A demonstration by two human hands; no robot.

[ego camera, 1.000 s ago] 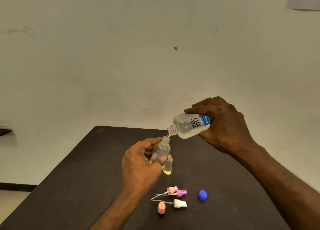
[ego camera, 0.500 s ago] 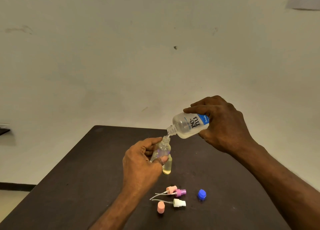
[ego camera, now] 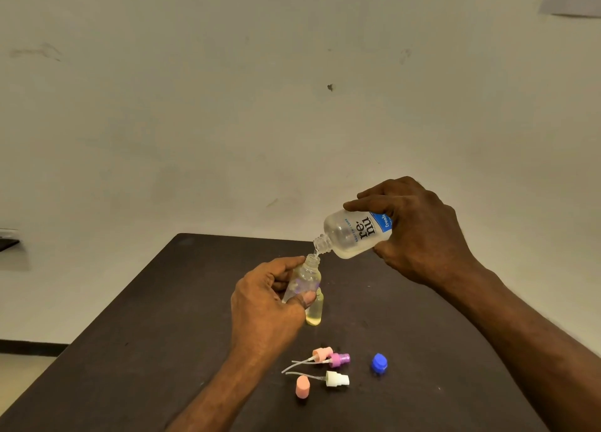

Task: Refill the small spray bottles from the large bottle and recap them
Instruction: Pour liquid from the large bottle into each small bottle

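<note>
— Where is the large bottle [ego camera: 356, 234]?

— Tipped neck-down, its mouth just above the small bottle [ego camera: 305, 280]; the right hand [ego camera: 419, 233] has its fingers wrapped around it.

— And the small bottle?

— Above the dark table [ego camera: 162, 318], gripped in the left hand [ego camera: 265, 305]. Just beside it stands another small bottle [ego camera: 314, 311] holding yellowish liquid. Nearer the person lie three spray tops [ego camera: 336, 370], a blue cap [ego camera: 379, 363] and a pink cap [ego camera: 302, 386].

Large bottle [ego camera: 354, 235] above small bottle [ego camera: 305, 277]
</note>
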